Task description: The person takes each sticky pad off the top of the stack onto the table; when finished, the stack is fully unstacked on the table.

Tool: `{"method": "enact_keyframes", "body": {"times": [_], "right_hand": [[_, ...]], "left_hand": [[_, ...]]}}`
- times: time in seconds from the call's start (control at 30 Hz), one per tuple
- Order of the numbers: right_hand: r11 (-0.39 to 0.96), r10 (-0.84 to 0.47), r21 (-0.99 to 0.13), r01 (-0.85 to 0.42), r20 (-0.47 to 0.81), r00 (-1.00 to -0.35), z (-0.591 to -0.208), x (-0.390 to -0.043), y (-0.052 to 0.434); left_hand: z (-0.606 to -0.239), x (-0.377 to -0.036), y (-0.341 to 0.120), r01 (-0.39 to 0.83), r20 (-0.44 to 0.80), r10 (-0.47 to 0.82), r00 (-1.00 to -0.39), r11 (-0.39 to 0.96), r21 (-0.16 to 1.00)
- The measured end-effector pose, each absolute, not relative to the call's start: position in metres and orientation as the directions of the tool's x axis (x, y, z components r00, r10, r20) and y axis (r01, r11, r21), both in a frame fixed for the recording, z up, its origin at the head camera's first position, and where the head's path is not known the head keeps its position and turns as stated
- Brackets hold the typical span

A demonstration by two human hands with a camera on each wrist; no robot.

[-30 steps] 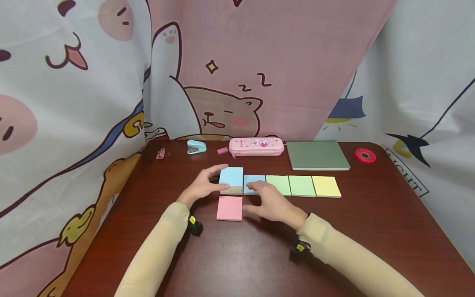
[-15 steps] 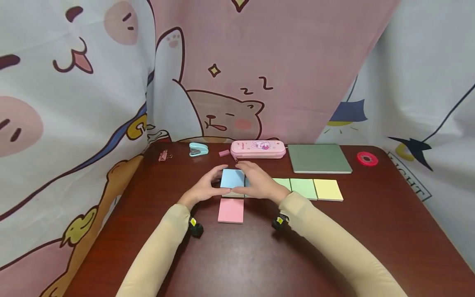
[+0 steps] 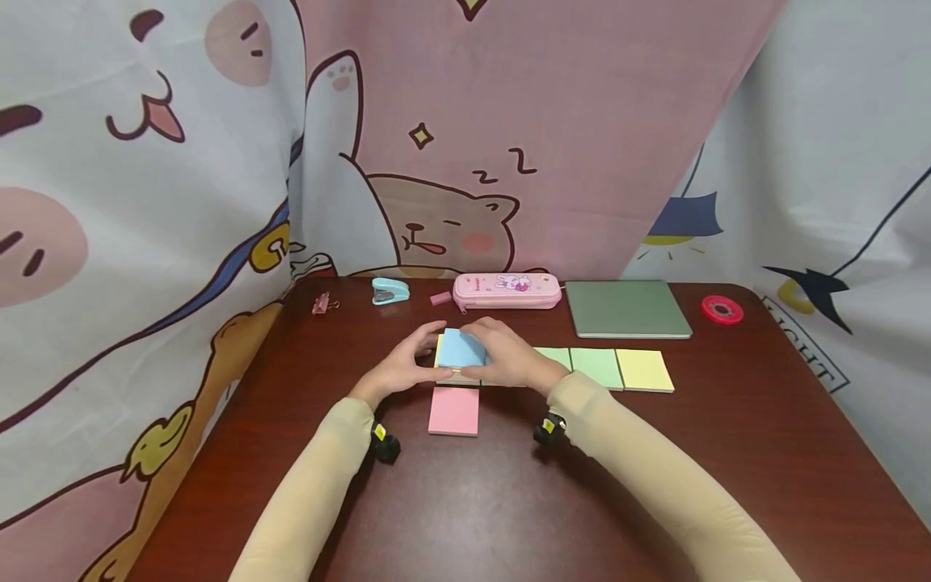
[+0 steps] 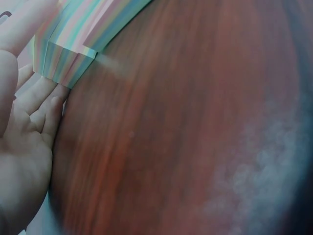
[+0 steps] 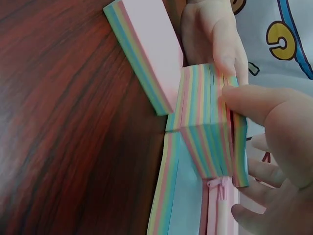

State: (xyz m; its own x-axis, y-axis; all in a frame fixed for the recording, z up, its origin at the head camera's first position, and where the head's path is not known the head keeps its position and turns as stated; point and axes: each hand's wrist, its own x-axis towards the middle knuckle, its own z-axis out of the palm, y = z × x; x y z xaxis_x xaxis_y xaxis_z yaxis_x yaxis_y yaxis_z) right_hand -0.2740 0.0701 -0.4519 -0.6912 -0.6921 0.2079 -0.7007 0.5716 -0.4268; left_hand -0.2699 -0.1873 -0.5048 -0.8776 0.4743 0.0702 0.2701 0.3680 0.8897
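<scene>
A stack of sticky note pads (image 5: 203, 112) with striped pastel edges stands on the table. On it lies a blue sticky note pad (image 3: 461, 348), offset to the right so that a yellow strip shows at its left. My right hand (image 3: 515, 358) pinches this top pad, thumb at the front edge and fingers behind; a thin gap parts it from the stack in the right wrist view. My left hand (image 3: 400, 364) grips the stack's left side, thumb in front and fingers at the back. A pink pad (image 3: 454, 411) lies just in front of the stack.
Right of the stack runs a row with green pads (image 3: 596, 369) and a yellow pad (image 3: 645, 370); my right hand covers its near end. Along the back are a binder clip (image 3: 323, 304), stapler (image 3: 390, 291), pink pencil case (image 3: 507, 291), green notebook (image 3: 627, 309) and red tape roll (image 3: 722, 309).
My right hand has moved from over the row leftward to the stack and taken hold of the top blue pad. That pad has slid slightly right. My left hand stays at the stack.
</scene>
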Motion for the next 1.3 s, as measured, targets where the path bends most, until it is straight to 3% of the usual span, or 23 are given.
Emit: {"method": "enact_keyframes", "body": {"times": [0.33,0.77,1.03,1.3], "right_hand": [[0.577,-0.623,-0.487,-0.655,0.256,-0.739,-0.453,-0.244,0.126],[0.556,-0.718,-0.414,-0.721,0.198,-0.668,-0.471,-0.180,0.160],[0.609,-0.707,-0.374,-0.700,0.145,-0.692,-0.469,-0.173,0.161],[0.622,-0.684,-0.366,-0.692,0.175,-0.708,-0.477,-0.177,0.149]], "left_hand": [[-0.508,-0.266,-0.186,0.258,0.057,0.448,-0.892,0.402,0.879],[-0.506,-0.267,-0.188,0.246,0.049,0.423,-0.905,0.427,0.870],[-0.504,-0.270,-0.185,0.250,0.052,0.424,-0.904,0.427,0.869],[-0.505,-0.269,-0.185,0.242,0.041,0.426,-0.904,0.430,0.870]]}}
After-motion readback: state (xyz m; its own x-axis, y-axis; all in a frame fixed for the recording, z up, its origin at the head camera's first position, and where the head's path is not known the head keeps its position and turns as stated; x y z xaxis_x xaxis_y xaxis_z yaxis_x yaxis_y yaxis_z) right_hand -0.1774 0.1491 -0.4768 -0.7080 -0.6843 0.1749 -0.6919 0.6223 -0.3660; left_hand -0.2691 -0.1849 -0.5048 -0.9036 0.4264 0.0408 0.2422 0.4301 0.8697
